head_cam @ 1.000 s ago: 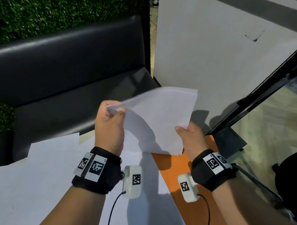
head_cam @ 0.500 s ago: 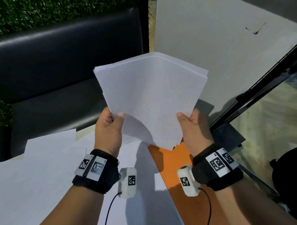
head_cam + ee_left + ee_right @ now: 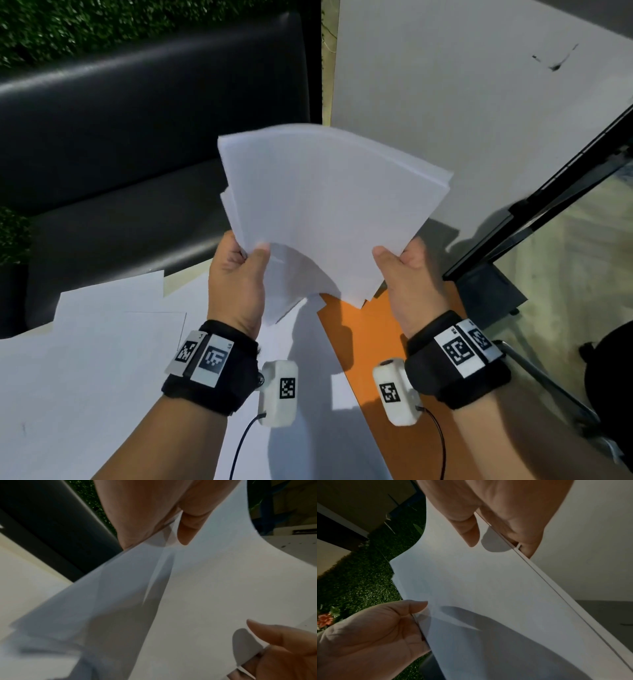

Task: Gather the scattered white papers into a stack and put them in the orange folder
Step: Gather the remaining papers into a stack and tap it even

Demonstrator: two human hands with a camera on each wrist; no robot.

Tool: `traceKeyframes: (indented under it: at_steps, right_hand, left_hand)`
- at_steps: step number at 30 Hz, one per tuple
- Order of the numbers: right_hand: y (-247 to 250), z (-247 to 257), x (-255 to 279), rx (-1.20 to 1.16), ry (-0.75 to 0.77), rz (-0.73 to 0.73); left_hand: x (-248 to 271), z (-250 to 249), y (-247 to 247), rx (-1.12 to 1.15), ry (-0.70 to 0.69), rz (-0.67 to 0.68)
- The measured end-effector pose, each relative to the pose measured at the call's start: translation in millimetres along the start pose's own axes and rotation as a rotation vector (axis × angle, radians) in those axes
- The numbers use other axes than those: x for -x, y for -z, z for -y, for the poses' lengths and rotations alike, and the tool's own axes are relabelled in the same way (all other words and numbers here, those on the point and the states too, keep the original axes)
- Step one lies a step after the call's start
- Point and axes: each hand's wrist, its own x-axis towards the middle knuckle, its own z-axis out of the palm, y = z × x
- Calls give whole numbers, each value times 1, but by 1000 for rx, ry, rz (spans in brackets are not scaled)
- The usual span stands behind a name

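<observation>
On the far left, loose sheets (image 3: 85, 342) lie overlapping on the table (image 3: 186, 279), reaching from the near edge to the far edge beside the black bench (image 3: 120, 154). Behind the bench runs a green hedge wall (image 3: 68, 27).

The left hand (image 3: 236, 284) is raised above the sheets and pinches the lower left edge of the stack (image 3: 325, 205), thumb on the near face and fingers hidden behind. In the left wrist view that thumb (image 3: 188, 531) presses flat on the paper, and the sheets below it splay apart and blur.

The stack is held in the air between the two hands, upright and tilted a little to the right, its top edge bowed. The sheets are not squared: corners stick out at the left side and at the bottom.

The right hand (image 3: 407, 281) grips the lower right edge of the stack, thumb in front, fingers behind. The right wrist view shows the thumb (image 3: 467, 532) on the face and the edge of the stack running between thumb and fingers.

Below the stack and between the wrists, the folder (image 3: 370, 342) lies flat on the table, orange, partly under the loose sheets on its left side. To the right stands a white panel (image 3: 462, 102), then a black frame (image 3: 548, 212).
</observation>
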Motion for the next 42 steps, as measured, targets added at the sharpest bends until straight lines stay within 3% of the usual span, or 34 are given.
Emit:
traceKeyframes:
  at_steps: [6, 10, 18, 21, 23, 28, 30, 40, 42]
  right_hand:
    - [-7, -13, -2, -78, 10, 20]
    - [-11, -12, -2, -4, 34, -9]
    - [-3, -9, 3, -133, 8, 23]
    - [-2, 1, 7, -146, 107, -12]
    - [0, 11, 11, -82, 255, -37]
    - [4, 23, 14, 447, 640, -147]
    - [5, 26, 14, 538, 674, -173]
    - [8, 21, 12, 562, 821, -187]
    - [9, 21, 10, 380, 672, -155]
  left_hand:
    - [0, 14, 5, 9, 77, -78]
    - [2, 6, 2, 48, 67, -42]
    - [4, 3, 7, 39, 60, -31]
    - [3, 1, 6, 39, 64, -25]
    - [4, -1, 4, 29, 65, -8]
    - [5, -5, 3, 19, 67, -1]
    - [6, -4, 4, 11, 67, 0]
    - [5, 0, 7, -13, 82, -18]
    - [5, 1, 9, -21, 92, -14]
